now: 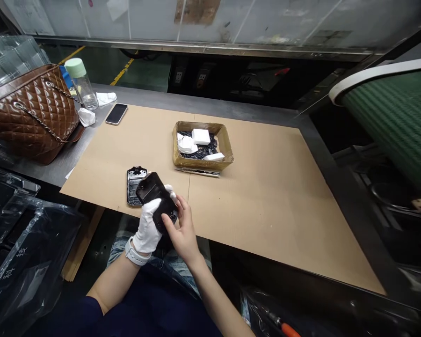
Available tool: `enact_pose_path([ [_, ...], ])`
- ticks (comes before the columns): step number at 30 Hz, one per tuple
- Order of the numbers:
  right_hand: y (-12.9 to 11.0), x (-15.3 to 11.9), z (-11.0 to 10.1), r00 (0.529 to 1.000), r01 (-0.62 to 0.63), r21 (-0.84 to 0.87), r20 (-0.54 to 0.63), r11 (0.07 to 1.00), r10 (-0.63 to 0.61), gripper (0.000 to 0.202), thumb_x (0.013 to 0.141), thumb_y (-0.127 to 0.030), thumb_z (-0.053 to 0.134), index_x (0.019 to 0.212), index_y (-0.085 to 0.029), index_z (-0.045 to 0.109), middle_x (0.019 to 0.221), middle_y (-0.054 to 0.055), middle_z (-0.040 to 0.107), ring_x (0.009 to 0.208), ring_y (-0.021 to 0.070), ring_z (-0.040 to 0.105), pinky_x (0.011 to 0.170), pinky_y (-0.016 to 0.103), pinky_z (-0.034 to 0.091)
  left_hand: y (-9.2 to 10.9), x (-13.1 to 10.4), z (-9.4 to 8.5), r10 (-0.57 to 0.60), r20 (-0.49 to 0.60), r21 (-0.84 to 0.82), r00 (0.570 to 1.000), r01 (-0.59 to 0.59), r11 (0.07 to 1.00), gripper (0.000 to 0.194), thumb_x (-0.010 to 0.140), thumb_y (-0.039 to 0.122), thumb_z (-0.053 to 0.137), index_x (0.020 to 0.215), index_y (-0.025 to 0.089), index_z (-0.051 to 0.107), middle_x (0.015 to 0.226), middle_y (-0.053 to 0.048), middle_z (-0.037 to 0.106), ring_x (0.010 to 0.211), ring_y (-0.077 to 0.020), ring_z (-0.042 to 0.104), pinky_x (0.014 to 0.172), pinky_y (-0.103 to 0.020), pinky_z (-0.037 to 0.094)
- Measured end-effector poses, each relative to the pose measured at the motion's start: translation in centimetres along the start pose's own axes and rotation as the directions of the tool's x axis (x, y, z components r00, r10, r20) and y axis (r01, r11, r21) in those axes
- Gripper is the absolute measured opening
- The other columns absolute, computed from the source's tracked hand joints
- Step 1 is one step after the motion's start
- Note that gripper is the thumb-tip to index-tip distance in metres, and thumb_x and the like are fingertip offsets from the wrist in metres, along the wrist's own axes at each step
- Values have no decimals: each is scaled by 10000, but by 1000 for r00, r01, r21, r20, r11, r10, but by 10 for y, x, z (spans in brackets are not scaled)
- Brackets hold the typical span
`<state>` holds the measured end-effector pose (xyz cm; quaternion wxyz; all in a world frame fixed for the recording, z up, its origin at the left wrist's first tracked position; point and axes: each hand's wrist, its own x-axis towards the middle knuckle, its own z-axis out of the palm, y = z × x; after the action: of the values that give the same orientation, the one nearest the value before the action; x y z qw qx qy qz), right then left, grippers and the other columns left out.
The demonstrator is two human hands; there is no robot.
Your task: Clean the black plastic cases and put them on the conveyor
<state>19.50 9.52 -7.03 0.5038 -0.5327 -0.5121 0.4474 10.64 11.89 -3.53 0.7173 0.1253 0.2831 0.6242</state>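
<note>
At the far left your brown quilted bag (38, 110) sits by a capped bottle (86, 91), with a phone (117, 113) to their right on the cardboard sheet (263, 201). Near left, dark stock wrapped in clear film (31, 248) lies beside the table.

Moving right, a second black shell (132, 185) lies on the cardboard near its near edge, its ribbed inside facing up. Just right of it, partly overlapping it in the view, is the held black shell (165, 206), tilted in your hands above the near edge. Your gloved left hand (148, 229) is wrapped round it, thumb across the face and fingertips showing past the far right side. Your bare right hand (184, 231) has its thumb on the near end and its fingers bent against the right edge — clamped lightly, by the look of it.

The shell looks like glossy moulded plastic: probably light and stiff, slick under the cotton glove, easily scratched or smudged. Hold it by the long side rims rather than the flat face, and spare the small features at its ends — they may be fragile.

Farther right, a taped box (205, 164) holds small black pieces and white blocks (200, 136).
</note>
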Motion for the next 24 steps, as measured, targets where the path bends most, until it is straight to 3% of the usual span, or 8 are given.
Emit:
enact_pose_path([
  [5, 1, -3, 16, 980, 159, -4, -120, 987, -159, 223, 920, -365, 423, 1045, -226, 544, 1275, 116, 548, 1248, 216, 482, 1031, 423, 406, 10, -2, 19, -10, -44, -242, 999, -1, 970, 302, 766, 319, 493, 946, 168, 682, 909, -39, 685, 864, -179, 648, 892, -321, 493],
  [9, -18, 5, 8, 934, 330, -131, -99, 935, -344, 254, 923, -322, 434, 788, -229, 628, 1329, 59, 530, 1303, 247, 420, 1051, 464, 369, 29, 8, 18, -42, -85, -324, 995, 12, 946, 315, 770, 349, 481, 926, 146, 665, 883, -62, 667, 827, -183, 639, 846, -324, 511],
  [12, -33, 46, -17, 715, 524, -299, -354, 797, -603, 287, 946, -343, 354, 911, -247, 623, 1253, 61, 573, 1274, 246, 454, 1060, 511, 342, 43, 14, 11, -68, -30, -394, 997, 50, 918, 333, 786, 374, 502, 970, 138, 649, 952, -81, 651, 849, -178, 628, 857, -336, 504],
  [13, -36, 67, -28, 623, 532, -376, -433, 759, -651, 321, 953, -363, 309, 994, -243, 604, 1216, 76, 586, 1266, 248, 461, 1057, 523, 339, 47, 15, 8, -72, -9, -411, 997, 61, 910, 349, 794, 394, 504, 984, 137, 646, 990, -87, 644, 855, -174, 625, 858, -338, 503],
  [14, -38, 89, -39, 585, 491, -450, -465, 746, -665, 371, 955, -378, 266, 1092, -226, 576, 1240, 98, 567, 1275, 249, 449, 1057, 529, 334, 51, 15, 7, -75, 4, -419, 997, 70, 905, 366, 802, 418, 502, 992, 140, 645, 1023, -90, 639, 858, -172, 624, 855, -340, 504],
  [17, -34, 147, -69, 717, 248, -562, -441, 789, -540, 442, 869, -402, 440, 1231, -157, 508, 1303, 158, 520, 1288, 314, 409, 1056, 583, 287, 58, 12, 3, -87, 21, -410, 996, 88, 908, 418, 818, 494, 496, 1023, 163, 649, 1086, -86, 637, 882, -174, 624, 844, -341, 509],
  [19, -26, 165, -82, 781, 191, -576, -402, 795, -479, 447, 821, -366, 504, 1213, -151, 522, 1249, 160, 561, 1218, 319, 473, 1028, 571, 327, 61, 10, 0, -90, 34, -405, 995, 96, 909, 451, 820, 540, 491, 1049, 185, 650, 1108, -78, 642, 915, -184, 623, 849, -346, 508],
  [24, -5, 148, -84, 838, 213, -533, -331, 819, -434, 309, 824, -346, 494, 1056, -164, 590, 964, 108, 659, 916, 248, 610, 858, 461, 483, 70, 9, -21, -58, 9, -358, 998, 57, 932, 569, 798, 635, 471, 1127, 200, 633, 1145, -105, 647, 973, -229, 625, 868, -406, 506],
])
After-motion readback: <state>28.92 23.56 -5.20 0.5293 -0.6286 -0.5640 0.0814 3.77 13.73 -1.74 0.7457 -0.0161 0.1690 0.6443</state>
